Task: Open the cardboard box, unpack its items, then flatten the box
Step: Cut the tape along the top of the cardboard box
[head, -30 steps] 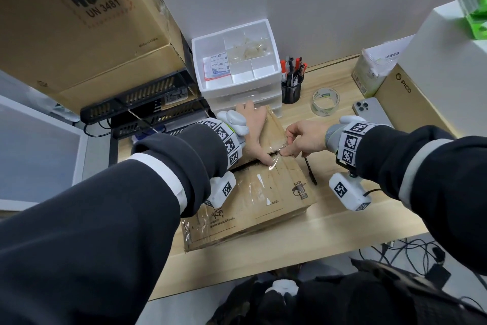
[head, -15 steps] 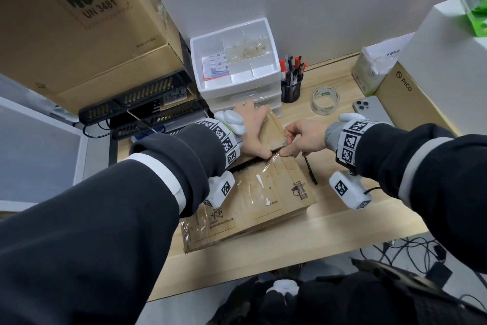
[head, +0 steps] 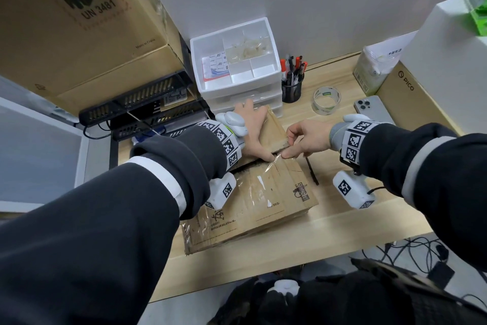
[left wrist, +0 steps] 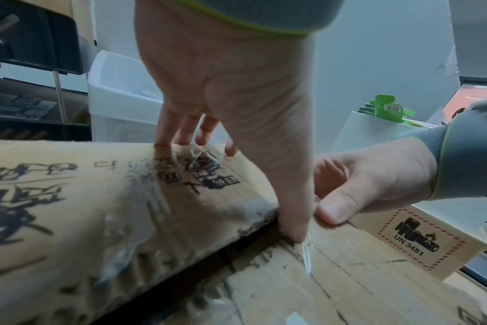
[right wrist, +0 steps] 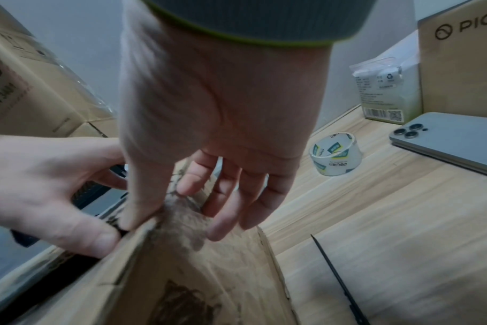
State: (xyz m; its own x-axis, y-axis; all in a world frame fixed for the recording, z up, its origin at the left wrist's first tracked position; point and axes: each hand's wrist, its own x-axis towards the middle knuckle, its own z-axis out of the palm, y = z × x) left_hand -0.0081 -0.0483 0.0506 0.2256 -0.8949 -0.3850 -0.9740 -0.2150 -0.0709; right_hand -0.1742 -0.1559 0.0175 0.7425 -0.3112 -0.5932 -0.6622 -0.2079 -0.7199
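Observation:
A flat brown cardboard box (head: pixel 263 201), covered in clear tape (head: pixel 259 185), lies on the wooden desk (head: pixel 342 222). A dark gap (head: pixel 247 166) shows along its middle seam. My left hand (head: pixel 259 135) spans the far flap (head: pixel 275 127), fingers over its far edge and thumb hooked at the seam. In the left wrist view the left hand (left wrist: pixel 245 187) shows that same hold. My right hand (head: pixel 290 147) pinches the same flap's right end. The right wrist view has the right hand (right wrist: pixel 175 226) with thumb on one face and fingers on the other. The box's contents are hidden.
A thin black tool (head: pixel 312 172) lies right of the box. Behind it are a tape roll (head: pixel 326 100), a phone (head: pixel 371 111), a pen cup (head: pixel 292 87) and white drawers (head: pixel 237 61). A large carton (head: pixel 79 21) stands at left, a PICO box (head: pixel 411 98) at right.
Both hands stay at the seam. The left thumb has slid slightly toward the right hand, and the far flap's edge stands a little higher.

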